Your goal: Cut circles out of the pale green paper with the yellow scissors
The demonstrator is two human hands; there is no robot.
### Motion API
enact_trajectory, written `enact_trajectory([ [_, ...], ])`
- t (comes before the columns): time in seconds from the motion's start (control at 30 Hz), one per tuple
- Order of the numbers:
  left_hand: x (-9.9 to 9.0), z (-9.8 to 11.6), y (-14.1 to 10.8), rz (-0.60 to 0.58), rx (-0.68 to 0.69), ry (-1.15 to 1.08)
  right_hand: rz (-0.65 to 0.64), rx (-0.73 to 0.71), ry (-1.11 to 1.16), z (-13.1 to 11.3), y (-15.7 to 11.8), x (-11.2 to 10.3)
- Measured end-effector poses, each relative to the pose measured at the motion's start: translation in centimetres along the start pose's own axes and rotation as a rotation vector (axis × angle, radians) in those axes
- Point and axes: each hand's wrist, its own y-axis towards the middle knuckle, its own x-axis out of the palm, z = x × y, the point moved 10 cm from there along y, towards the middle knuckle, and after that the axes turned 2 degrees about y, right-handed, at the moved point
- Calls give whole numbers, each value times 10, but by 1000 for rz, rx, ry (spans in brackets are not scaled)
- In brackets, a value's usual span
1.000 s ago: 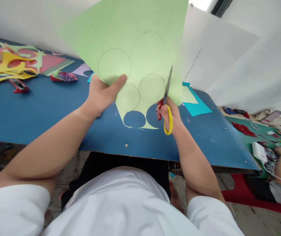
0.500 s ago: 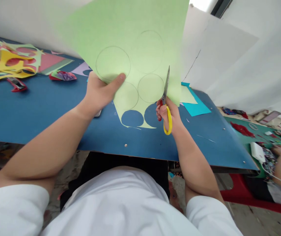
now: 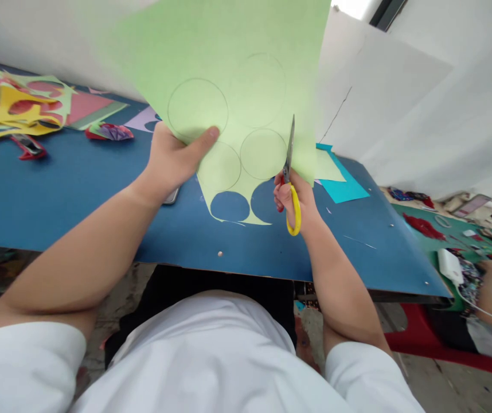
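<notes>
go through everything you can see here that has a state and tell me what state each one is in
green paper sheet: held up off the table, circles drawn on it, round pieces already cut from its lower edge
scissors: gripped, blades at the sheet's lower edge
left hand: pinching the sheet
right hand: closed on the scissors
paper scraps: piled on the blue table

- A blue table (image 3: 78, 195) spans the scene, its near edge running from left to right.
- At the far left lies a pile of paper scraps (image 3: 18, 109) in yellow, red and pale green.
- Just right of the pile rests a small folded paper piece (image 3: 109, 132) in red and purple.
- A lilac sheet (image 3: 145, 119) lies farther back.
- Right of centre, cyan paper (image 3: 341, 184) lies flat with a pale green piece (image 3: 328, 167) on it.
- A dark phone (image 3: 171, 197) shows partly near the middle.
</notes>
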Motion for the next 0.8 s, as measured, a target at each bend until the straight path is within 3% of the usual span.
enact_trajectory([
  [0.1, 1, -2, 1, -13, -10, 6, 43, -24, 44, -3, 0, -4],
  [0.8, -1, -6, 3, -15, -32, -8, 24, -15, 25, -23, -5, -3],
])
